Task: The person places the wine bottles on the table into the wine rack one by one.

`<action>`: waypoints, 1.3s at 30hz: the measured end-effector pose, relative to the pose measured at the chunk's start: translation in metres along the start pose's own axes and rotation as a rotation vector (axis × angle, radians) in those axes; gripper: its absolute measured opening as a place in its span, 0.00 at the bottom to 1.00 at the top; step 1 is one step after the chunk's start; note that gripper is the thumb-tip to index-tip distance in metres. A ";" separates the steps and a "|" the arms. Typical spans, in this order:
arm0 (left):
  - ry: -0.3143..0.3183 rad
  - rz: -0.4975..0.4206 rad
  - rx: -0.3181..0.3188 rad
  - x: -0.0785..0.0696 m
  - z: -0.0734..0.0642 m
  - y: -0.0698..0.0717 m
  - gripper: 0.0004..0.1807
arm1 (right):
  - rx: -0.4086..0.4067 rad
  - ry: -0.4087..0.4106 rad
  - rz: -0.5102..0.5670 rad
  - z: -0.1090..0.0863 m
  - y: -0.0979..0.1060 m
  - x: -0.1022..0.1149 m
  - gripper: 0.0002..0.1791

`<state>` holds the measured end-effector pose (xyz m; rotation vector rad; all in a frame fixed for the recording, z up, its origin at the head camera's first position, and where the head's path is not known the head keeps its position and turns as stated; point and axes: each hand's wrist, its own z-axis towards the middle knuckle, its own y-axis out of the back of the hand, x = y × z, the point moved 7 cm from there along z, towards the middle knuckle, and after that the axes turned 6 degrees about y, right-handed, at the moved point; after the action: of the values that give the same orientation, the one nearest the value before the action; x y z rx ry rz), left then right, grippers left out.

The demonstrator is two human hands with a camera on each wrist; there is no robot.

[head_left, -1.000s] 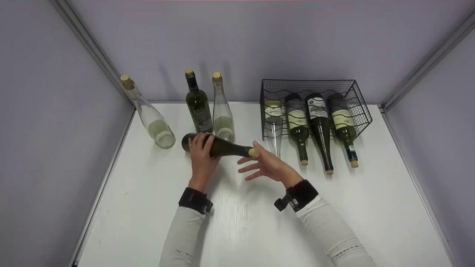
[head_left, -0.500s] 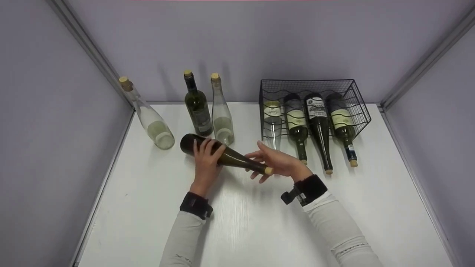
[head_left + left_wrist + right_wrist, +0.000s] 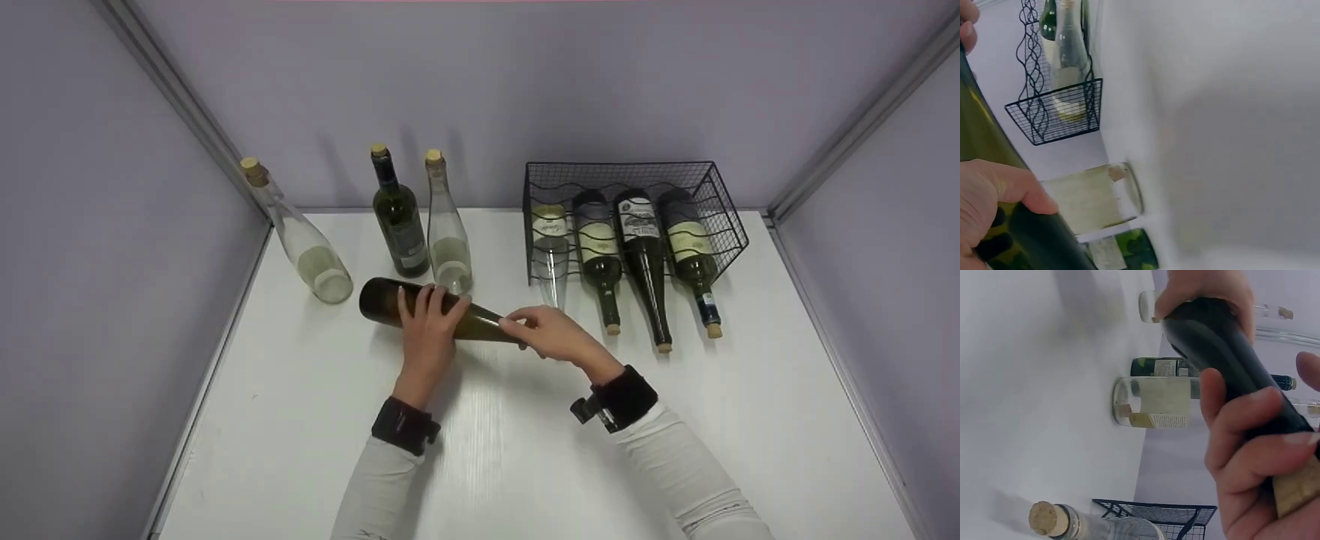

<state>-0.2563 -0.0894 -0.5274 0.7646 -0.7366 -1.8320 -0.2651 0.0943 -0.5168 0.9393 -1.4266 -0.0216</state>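
A dark green glass bottle point(image 3: 480, 325) lies tilted in the air above the white table, its base to the left. My left hand point(image 3: 427, 322) grips its body from above, fingers spread over the glass. Around the neck curl the fingers of my right hand point(image 3: 553, 334), which hides the corked end in the head view. In the right wrist view the cork point(image 3: 1294, 486) shows inside my right hand's curled fingers point(image 3: 1247, 433). My left thumb point(image 3: 1022, 188) lies along the glass in the left wrist view.
Behind the held bottle stand a green bottle point(image 3: 400, 225) and a clear bottle point(image 3: 450, 232), both corked. Another clear bottle point(image 3: 315, 255) stands at the left. A black wire rack point(image 3: 622, 163) at the back right holds several bottles, necks pointing forward over the table point(image 3: 480, 465).
The bottle's neck has swung toward me and to the right. My right hand, open beside the neck earlier, has closed around it. The left hand has kept its grip, shifting slightly right.
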 end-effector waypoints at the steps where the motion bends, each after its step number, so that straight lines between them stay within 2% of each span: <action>1: 0.003 0.007 0.018 -0.002 0.000 0.001 0.37 | -0.019 -0.002 -0.020 -0.001 0.001 0.000 0.30; 7: -0.005 0.035 0.067 -0.012 0.002 0.004 0.36 | -0.117 -0.008 -0.135 -0.006 0.006 -0.007 0.26; 13: -0.026 0.041 0.064 -0.017 0.000 0.004 0.35 | -0.123 -0.010 -0.128 -0.013 0.006 -0.011 0.25; 26: -0.101 0.044 0.050 -0.042 -0.008 0.010 0.38 | -0.124 0.012 0.020 -0.044 0.010 -0.025 0.21; 31: -0.132 0.011 -0.001 -0.054 -0.011 0.015 0.36 | -0.133 -0.015 0.096 -0.059 0.014 -0.035 0.23; 39: -0.137 -0.075 -0.066 -0.069 -0.023 0.012 0.37 | -0.129 -0.048 0.185 -0.081 0.020 -0.049 0.24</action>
<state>-0.2101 -0.0324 -0.5199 0.6368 -0.7397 -1.9818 -0.2174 0.1766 -0.5344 0.7031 -1.5330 0.0010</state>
